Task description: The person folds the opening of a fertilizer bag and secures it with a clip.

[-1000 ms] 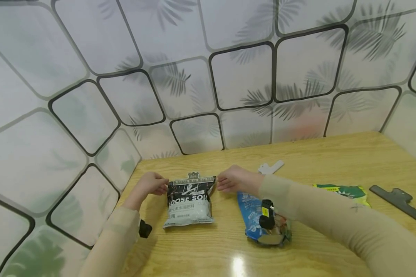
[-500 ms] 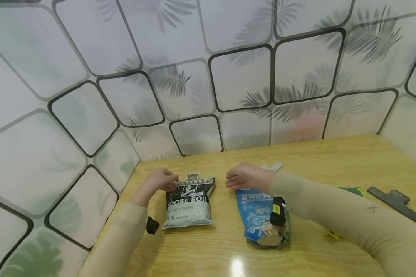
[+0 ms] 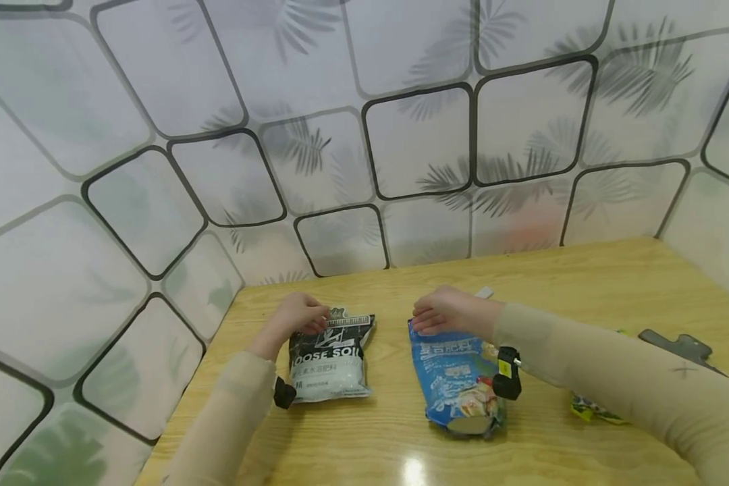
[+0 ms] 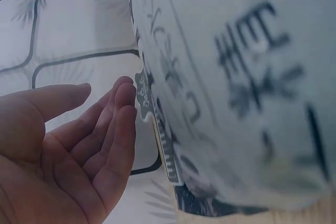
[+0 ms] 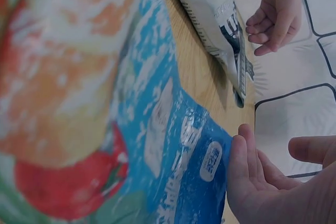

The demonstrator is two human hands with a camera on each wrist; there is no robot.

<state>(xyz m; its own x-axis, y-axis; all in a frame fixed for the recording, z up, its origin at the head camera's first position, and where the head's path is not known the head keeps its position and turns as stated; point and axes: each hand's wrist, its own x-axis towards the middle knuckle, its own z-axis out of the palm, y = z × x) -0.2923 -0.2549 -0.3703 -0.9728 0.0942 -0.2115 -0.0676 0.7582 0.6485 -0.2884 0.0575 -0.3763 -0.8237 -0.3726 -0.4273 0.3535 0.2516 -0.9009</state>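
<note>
A black and light grey bag of soil, lettered "LOOSE SOI…", lies on the left of the table. A grey clip runs along its top edge. My left hand hovers at the bag's upper left corner; in the left wrist view its loosely bent fingers come up near the clip's tab, holding nothing. At the top edge of a blue bag with a food picture is my right hand. In the right wrist view its relaxed fingers lie alongside that edge, thumb apart.
Behind my right hand a white clip peeks out. A dark grey clip lies at the right, partly covered by my right sleeve. Below the sleeve shows a green and yellow bag. Patterned walls stand behind and to the left.
My left hand has shifted right from the soil bag's left corner, over its top. The right hand has left that bag's right corner and moved right to the blue bag's top.
</note>
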